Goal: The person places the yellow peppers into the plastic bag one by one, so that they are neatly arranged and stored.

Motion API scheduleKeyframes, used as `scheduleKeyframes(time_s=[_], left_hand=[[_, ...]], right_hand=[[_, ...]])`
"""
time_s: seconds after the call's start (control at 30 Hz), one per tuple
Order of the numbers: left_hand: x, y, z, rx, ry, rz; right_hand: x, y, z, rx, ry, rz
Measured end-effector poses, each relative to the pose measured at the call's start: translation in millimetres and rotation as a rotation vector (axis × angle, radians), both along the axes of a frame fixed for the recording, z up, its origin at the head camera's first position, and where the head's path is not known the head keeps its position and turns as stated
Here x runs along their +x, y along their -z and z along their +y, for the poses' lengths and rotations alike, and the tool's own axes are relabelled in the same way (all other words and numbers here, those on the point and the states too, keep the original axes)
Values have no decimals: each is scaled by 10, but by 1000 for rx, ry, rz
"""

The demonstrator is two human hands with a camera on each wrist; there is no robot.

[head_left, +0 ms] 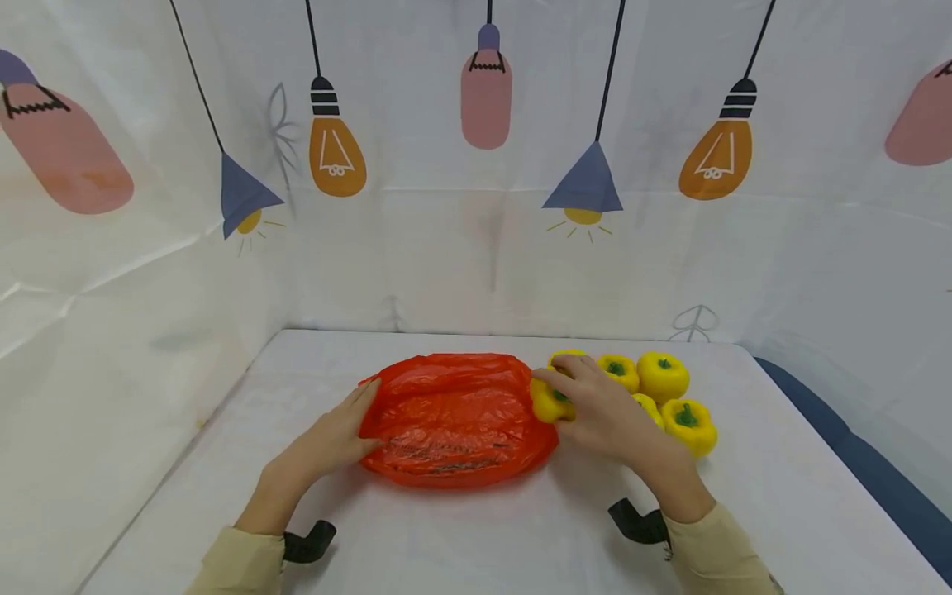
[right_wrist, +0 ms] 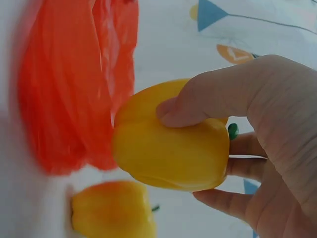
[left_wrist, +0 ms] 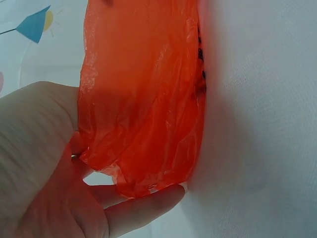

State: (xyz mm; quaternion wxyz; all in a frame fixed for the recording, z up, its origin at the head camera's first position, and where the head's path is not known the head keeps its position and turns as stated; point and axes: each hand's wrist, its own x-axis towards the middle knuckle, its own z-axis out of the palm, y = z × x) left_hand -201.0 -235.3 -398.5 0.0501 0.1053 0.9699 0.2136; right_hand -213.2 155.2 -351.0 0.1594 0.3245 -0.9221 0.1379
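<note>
Red bag was gripped at its end by left hand; contents unclear. Yellow pepper was gripped in right hand beside bag's other end, stem up, long axis near upright. Loose peppers were spread right of that grip on white table, lamp-printed sheet behind.

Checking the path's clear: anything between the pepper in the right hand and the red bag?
Nothing visible. The right hand holds the yellow pepper right at the red bag's right edge; the other yellow peppers lie behind it or to its right. Can't tell whether the bag opens there.
</note>
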Motion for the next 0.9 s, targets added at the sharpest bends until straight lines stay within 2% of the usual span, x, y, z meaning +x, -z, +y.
scheduleKeyframes(time_s=[0.2,0.43,0.73,0.9], left_hand=[[9,27,-14,8,-4,0],[-8,25,-6,8,-13,5],[-9,16,-15,25,-34,-30],[12,3,6,26,-50,-48]], right_hand=[[-98,21,-364,-27,-78,-43],[-267,154,-769,-55,-155,-99],[-441,312,-1329,-95,-177,-224],[-525,437,-1561,-80,-148,-243]])
